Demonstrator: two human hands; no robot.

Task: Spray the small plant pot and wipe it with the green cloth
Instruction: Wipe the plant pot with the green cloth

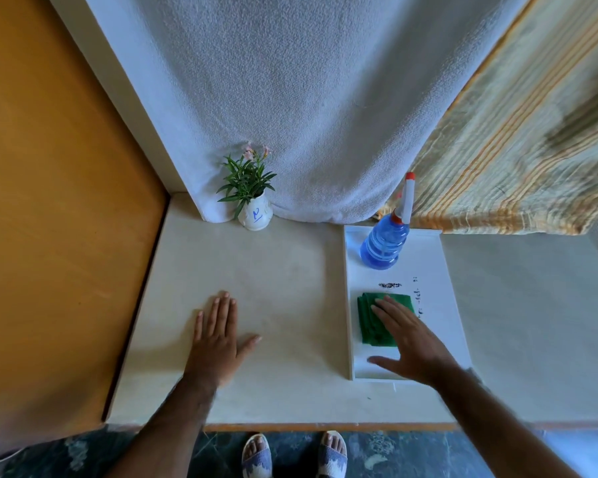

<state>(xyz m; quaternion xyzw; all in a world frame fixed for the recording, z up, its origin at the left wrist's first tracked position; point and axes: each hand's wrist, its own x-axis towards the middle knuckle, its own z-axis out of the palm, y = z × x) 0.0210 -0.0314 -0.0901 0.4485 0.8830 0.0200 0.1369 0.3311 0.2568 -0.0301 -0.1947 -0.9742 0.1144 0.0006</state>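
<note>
The small plant pot [255,215] stands upright at the far edge of the pale tabletop [283,288], close against the hanging white cloth [290,98] behind it, with green leaves and a few pink blooms rising from its mouth and a blue mark on its white side. It is well apart from both hands, farther back than either reaches. The green cloth [373,322] lies folded on the white tray [442,305] to the right of the pot and nearer the person. The right hand [411,339] is spread over the cloth's near right part, its fingers [387,307] released and extended flat, their tips over the cloth; whether they press on it or hang just above cannot be told, and the hand is slightly blurred. The left hand [218,339] lies palm down on the bare tabletop, fingers straight and together, thumb out to the side, grasping nothing, in front of the pot and well short of it. A blue spray bottle [385,243] with a white and red-orange nozzle stands on the far end of the tray, beyond the cloth and untouched.

Counted: one pot, one green cloth, one spray bottle, one tray, two hands. A striped curtain [515,132] hangs at the right, and two sandalled feet [294,455] show on the floor below the tabletop's edge.
</note>
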